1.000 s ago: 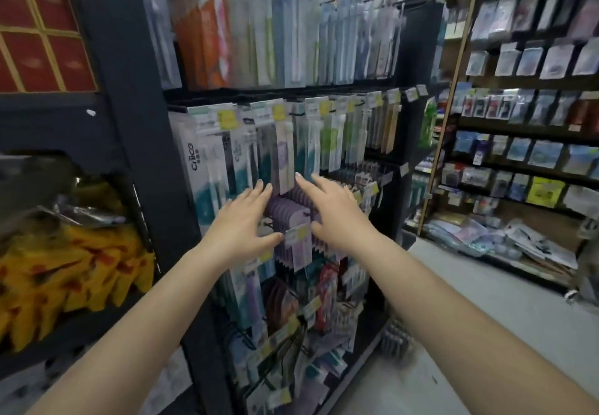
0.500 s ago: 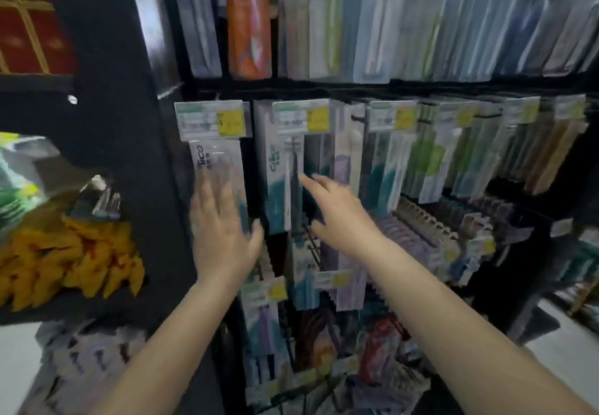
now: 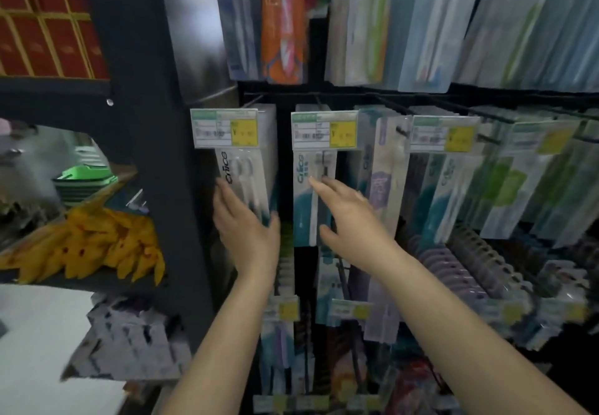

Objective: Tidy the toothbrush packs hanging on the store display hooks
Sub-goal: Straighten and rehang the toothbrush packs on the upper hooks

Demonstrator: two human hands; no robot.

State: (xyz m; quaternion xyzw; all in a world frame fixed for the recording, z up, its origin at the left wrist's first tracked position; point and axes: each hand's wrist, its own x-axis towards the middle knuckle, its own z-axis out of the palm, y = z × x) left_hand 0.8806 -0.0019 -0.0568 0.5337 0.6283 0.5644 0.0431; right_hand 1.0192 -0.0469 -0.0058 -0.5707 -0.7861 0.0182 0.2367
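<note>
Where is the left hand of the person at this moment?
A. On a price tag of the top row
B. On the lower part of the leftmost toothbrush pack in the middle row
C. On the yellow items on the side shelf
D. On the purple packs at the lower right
B: the left hand lies against the lower part of the leftmost toothbrush pack, under its yellow price tag.

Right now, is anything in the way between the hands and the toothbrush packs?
No, nothing visible is in the way. The left hand already lies on the lower part of the leftmost toothbrush pack. The right hand reaches to the second toothbrush pack, and its fingertips look to be touching the front.
</note>
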